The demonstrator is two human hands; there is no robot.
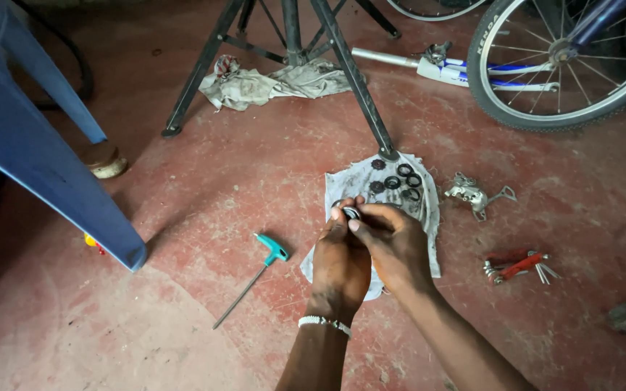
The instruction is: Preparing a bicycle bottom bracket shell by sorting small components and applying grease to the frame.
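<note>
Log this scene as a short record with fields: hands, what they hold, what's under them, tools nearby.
Left hand: pinching a small ring part with the right hand
Under hands: dirty white rag on red floor, black rings laid on it
Left of rag: teal T-handle hex key
Right of rag: red folding multi-tool, silver derailleur

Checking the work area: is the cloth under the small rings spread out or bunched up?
Spread flat: the cloth lies open on the floor, rings resting on it.
</note>
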